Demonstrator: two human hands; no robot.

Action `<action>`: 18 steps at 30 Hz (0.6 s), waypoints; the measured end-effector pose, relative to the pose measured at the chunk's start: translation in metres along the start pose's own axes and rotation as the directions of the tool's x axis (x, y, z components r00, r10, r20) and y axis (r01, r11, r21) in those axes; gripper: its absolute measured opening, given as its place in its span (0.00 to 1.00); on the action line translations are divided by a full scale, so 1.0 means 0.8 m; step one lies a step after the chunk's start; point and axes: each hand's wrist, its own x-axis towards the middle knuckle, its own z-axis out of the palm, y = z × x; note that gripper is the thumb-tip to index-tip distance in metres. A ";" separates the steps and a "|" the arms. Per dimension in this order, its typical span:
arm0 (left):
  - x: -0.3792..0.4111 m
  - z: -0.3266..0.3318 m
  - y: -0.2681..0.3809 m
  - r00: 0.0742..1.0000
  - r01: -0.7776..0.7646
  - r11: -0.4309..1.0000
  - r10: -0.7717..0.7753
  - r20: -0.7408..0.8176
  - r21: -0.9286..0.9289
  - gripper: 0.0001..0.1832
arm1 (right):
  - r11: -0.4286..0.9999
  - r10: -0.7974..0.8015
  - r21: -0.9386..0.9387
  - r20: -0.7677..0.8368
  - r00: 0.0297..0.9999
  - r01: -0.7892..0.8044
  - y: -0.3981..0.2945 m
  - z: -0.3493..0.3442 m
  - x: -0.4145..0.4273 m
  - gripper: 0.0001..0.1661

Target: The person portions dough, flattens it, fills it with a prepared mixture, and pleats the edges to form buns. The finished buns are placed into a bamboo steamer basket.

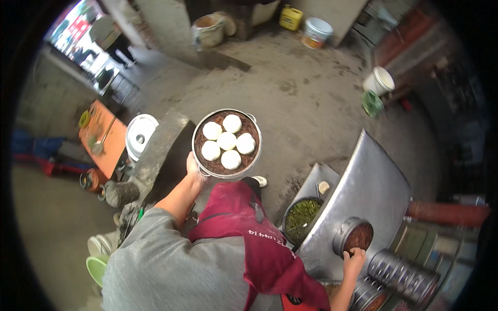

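Observation:
My left hand (pixel 194 171) grips the near-left edge of a round metal steamer tray (pixel 197 161), holding it up in front of me. Several white buns (pixel 227 140) sit apart on its brown, needle-like liner. To the right, a second round metal steamer (pixel 340 239) stands on a metal-topped table (pixel 373 179). Only a brown liner (pixel 360 235) shows inside that one. The bent fingers of my right hand (pixel 355 259) are at its near edge, over the liner; whether they pinch it is unclear.
Stacked steamers (pixel 404 276) are at the table's near end. A tub of chopped greens (pixel 302 217) is left of the table. On my left are a concrete ledge (pixel 167 132), a white lid (pixel 141 137) and an orange board (pixel 103 140). A person (pixel 107 35) stands near the doorway.

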 end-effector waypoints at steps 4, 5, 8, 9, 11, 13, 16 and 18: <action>0.025 -0.031 0.083 0.950 -0.228 0.968 0.197 -0.241 -0.105 0.23 | 0.992 -0.104 0.063 -0.038 0.994 0.106 -0.065 -0.002 0.042 0.13; 0.027 -0.033 0.105 0.953 -0.272 0.943 0.237 -0.188 -0.191 0.24 | 0.991 -0.113 0.066 -0.037 0.993 0.115 -0.087 0.001 0.052 0.13; 0.044 -0.087 0.120 0.863 -0.348 0.911 0.218 -0.455 -0.223 0.23 | 0.985 -0.166 0.035 -0.064 0.984 0.169 -0.123 -0.008 0.076 0.11; 0.060 -0.098 0.145 0.822 -0.393 0.898 0.247 -0.513 -0.199 0.22 | 0.983 -0.164 0.080 -0.050 0.985 0.168 -0.151 0.003 0.084 0.11; 0.089 -0.133 0.153 0.803 -0.428 0.847 0.196 -0.563 -0.316 0.21 | 0.977 -0.176 0.124 -0.005 0.984 0.175 -0.173 0.016 0.114 0.11; 0.111 -0.164 0.149 0.786 -0.422 0.834 0.142 -0.602 -0.354 0.19 | 0.941 -0.319 0.116 -0.006 0.948 0.318 -0.203 0.019 0.138 0.10; 0.142 -0.195 0.136 0.723 -0.504 0.743 0.084 -0.686 -0.440 0.17 | 0.908 -0.408 0.124 0.033 0.912 0.401 -0.256 0.014 0.166 0.09; 0.147 -0.198 0.134 0.685 -0.560 0.706 0.100 -0.722 -0.433 0.16 | 0.908 -0.406 0.130 0.038 0.913 0.398 -0.290 0.000 0.174 0.09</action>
